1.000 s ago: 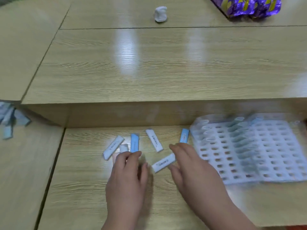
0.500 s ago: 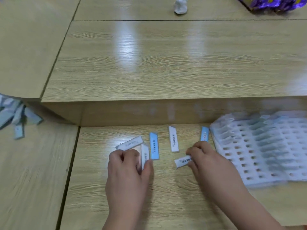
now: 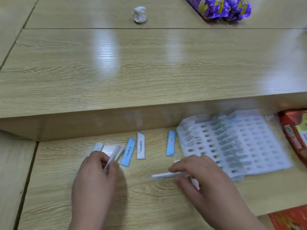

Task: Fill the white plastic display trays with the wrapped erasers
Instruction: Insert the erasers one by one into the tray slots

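A stack of white plastic display trays [image 3: 259, 146] lies on the lower desk at the right, with wrapped erasers in some of its slots. Loose wrapped erasers lie to its left: a blue one [image 3: 171, 145] beside the tray, a white one [image 3: 140, 146], another blue one [image 3: 127, 151] and a white one [image 3: 98, 146] partly under my fingers. My left hand [image 3: 94, 178] pinches a white wrapped eraser [image 3: 114, 156] tilted up on edge. My right hand [image 3: 204, 178] pinches another white wrapped eraser [image 3: 166, 175] just above the desk, left of the tray's front corner.
A raised wooden desk [image 3: 149, 67] stands behind the lower one. On it are a crumpled white lump [image 3: 139, 14] and purple foil packs [image 3: 221, 7]. Red snack packets [image 3: 295, 135] lie right of the trays, and another red pack [image 3: 289, 219] sits at the bottom right.
My left hand has lifted a white eraser on edge. My right hand has picked up the white eraser it touched before. The view has shifted, bringing red packets into sight.
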{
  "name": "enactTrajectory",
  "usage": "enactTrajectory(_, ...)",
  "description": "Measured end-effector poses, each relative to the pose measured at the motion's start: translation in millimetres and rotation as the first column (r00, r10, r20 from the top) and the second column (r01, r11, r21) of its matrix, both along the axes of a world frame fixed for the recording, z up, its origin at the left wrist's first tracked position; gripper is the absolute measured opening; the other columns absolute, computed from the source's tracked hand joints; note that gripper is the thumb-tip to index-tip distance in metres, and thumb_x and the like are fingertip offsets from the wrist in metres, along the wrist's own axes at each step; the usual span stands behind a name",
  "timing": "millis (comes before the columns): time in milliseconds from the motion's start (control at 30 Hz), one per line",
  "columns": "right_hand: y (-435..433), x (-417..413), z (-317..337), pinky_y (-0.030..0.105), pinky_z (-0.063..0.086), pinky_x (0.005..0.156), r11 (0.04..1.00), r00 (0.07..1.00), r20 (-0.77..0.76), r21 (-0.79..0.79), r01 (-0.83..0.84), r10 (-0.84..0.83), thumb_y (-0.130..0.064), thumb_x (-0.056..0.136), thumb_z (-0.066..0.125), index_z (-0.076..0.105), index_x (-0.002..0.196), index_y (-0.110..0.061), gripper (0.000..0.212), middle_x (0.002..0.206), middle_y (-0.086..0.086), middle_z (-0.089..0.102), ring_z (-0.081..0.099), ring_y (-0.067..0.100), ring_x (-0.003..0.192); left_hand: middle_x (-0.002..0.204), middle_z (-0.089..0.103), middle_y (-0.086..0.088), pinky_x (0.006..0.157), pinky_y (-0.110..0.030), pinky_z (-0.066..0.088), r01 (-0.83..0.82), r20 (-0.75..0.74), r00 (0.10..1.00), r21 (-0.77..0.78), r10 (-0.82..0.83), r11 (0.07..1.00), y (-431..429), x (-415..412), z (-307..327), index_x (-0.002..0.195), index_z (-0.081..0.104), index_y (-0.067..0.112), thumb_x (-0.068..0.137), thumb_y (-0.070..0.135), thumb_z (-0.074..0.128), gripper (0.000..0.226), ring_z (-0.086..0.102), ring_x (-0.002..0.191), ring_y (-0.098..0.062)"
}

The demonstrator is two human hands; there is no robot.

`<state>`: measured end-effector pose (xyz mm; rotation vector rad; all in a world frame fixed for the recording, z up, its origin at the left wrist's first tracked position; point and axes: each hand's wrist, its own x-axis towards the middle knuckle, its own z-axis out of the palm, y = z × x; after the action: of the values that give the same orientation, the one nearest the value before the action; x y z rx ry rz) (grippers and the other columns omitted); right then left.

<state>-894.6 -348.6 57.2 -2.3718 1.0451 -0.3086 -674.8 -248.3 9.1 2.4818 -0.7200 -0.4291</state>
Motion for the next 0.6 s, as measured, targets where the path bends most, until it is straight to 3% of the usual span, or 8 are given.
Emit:
enactTrajectory(100,-14.8,-28.4,6.2,0.011,0.040,0.082,0.997,0.993,0.094,-0.023,0.072,-0.069,-0.041,0.089,0.058,0.070,0.104,-0.041,0.019,0.100,-0.029,0.063,0.053,-0.003,0.098,0.077,0.063,0.011,0.060,-0.034,0.041,-0.031,-0.014,0.999,-0.106,0.030,0.994,-3.3,-11.7,13.9,0.083,0.054,0.031,0.086,0.023,0.069,0.017,0.060,0.066,-0.016)
enactTrajectory(200,-28.3,-53.3,7.2,0.009,0.044,0.076,0.986,0.973,0.159,0.029,0.165,-0.168,-0.036,0.091,0.068,0.063,0.109,-0.045,0.021,0.104,-0.031,0.062,0.060,-0.004,0.093,0.083,0.064,0.024,0.057,-0.020,0.041,0.015,-0.064,0.997,-0.260,-0.033,0.966,-15.5,-42.8,36.0,0.088,0.060,0.035,0.082,0.024,0.071,0.017,0.060,0.068,-0.004)
enactTrajectory(267,-37.9,-61.8,5.2,0.005,0.045,0.071,0.970,0.950,0.203,0.104,0.222,-0.239,-0.031,0.086,0.073,0.057,0.103,-0.052,0.030,0.106,-0.034,0.060,0.063,-0.008,0.087,0.079,0.065,0.021,0.057,-0.013,0.043,0.035,-0.146,0.985,-0.357,-0.093,0.933,-25.2,-66.2,43.3,0.087,0.064,0.037,0.080,0.025,0.073,0.016,0.061,0.068,-0.007)
enactTrajectory(367,-51.5,-59.3,2.0,0.005,0.046,0.073,0.966,0.949,0.184,0.086,0.245,-0.257,-0.039,0.081,0.069,0.047,0.094,-0.059,0.032,0.110,-0.036,0.055,0.060,-0.012,0.090,0.080,0.070,0.013,0.060,-0.015,0.048,0.021,-0.261,0.952,-0.470,-0.162,0.882,-39.4,-95.0,44.3,0.087,0.068,0.037,0.085,0.026,0.072,0.012,0.065,0.071,-0.010)
enactTrajectory(467,-63.0,-53.0,-4.6,0.015,0.049,0.062,0.978,0.966,0.153,0.011,0.207,-0.206,-0.043,0.085,0.062,0.046,0.098,-0.050,0.022,0.099,-0.026,0.061,0.059,-0.004,0.088,0.084,0.074,0.008,0.064,-0.012,0.049,-0.007,-0.343,0.917,-0.521,-0.202,0.854,-51.5,-114.7,41.1,0.089,0.074,0.033,0.087,0.021,0.072,0.012,0.069,0.076,-0.008)
enactTrajectory(533,-69.8,-49.9,-12.3,0.013,0.044,0.066,0.986,0.977,0.144,-0.016,0.164,-0.160,-0.041,0.087,0.061,0.051,0.099,-0.044,0.016,0.085,-0.025,0.059,0.059,0.000,0.083,0.085,0.075,0.007,0.066,-0.012,0.049,-0.037,-0.395,0.895,-0.529,-0.207,0.848,-57.2,-124.7,36.8,0.090,0.075,0.033,0.087,0.021,0.072,0.012,0.070,0.078,-0.008)
enactTrajectory(600,-74.1,-48.1,-19.6,0.013,0.044,0.069,0.991,0.980,0.151,-0.023,0.134,-0.129,-0.036,0.089,0.064,0.058,0.102,-0.036,0.015,0.085,-0.027,0.056,0.059,0.000,0.084,0.086,0.074,0.007,0.067,-0.013,0.050,-0.041,-0.388,0.900,-0.527,-0.197,0.849,-61.5,-131.2,32.2,0.090,0.075,0.036,0.086,0.020,0.073,0.016,0.070,0.080,-0.008)
